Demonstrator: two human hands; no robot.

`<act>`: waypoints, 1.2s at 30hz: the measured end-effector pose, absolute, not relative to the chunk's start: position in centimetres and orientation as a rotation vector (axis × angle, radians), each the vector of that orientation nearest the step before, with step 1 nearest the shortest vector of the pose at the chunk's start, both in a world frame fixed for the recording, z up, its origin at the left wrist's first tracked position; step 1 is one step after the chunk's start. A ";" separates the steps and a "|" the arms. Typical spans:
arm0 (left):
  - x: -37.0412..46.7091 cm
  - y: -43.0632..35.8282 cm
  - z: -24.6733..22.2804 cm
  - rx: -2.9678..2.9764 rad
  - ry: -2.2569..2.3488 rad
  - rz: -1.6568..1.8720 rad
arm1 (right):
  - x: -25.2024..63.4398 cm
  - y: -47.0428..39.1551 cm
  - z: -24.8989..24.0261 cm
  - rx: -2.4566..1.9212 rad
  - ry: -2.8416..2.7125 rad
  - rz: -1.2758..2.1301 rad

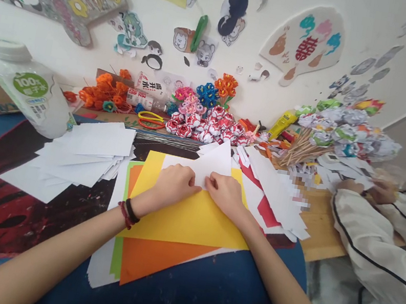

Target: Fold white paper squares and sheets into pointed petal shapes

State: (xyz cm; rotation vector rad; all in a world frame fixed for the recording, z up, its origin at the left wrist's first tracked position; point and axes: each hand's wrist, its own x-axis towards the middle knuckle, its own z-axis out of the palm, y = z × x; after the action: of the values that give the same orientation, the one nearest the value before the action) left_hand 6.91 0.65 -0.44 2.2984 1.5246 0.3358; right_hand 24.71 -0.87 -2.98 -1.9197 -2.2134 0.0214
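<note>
A white sheet of paper [214, 163] stands partly raised over a yellow sheet [183, 221], one pointed corner sticking up. My left hand [175, 185] is closed on its near edge, fingers curled and thumb pointing right. Close beside it, my right hand [225, 193] pinches the same edge, with a small gap between the two thumbs. Both hands hide part of the white sheet. Beneath the yellow sheet lie an orange sheet [157, 261], a green sheet [117, 257] and more white paper [99, 264].
Left of my hands is a pile of white paper [91, 146], with a plastic bottle [38, 90] behind it. Red-and-white paper flowers [211, 125] line the wall. White strips [275, 185] lie at right, near a co-worker's hands [381, 191] and white sleeve [370, 242].
</note>
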 end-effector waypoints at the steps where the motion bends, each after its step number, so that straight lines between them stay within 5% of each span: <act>1: 7.1 0.8 -0.4 2.271 1.526 0.317 | 24.8 -0.8 -3.1 -1.917 -2.231 0.003; 16: 3.2 4.2 0.7 1.966 1.390 0.048 | 25.4 -1.1 -3.3 -1.843 -2.319 -0.090; 25: -3.3 4.9 1.4 1.968 1.451 0.002 | 25.7 -0.9 -1.9 -1.844 -2.327 0.140; 28: -3.1 4.9 2.4 2.032 1.524 0.056 | 26.0 0.7 -0.3 -1.741 -2.334 0.377; 36: 0.6 5.0 0.0 2.460 1.603 0.386 | 24.5 6.6 -1.7 -1.179 -2.360 0.186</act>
State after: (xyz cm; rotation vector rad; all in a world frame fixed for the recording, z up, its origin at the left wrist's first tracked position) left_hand 0.57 4.99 0.00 2.4599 1.6028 0.3862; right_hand 24.46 6.56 -1.74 -1.1789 -2.3599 0.1860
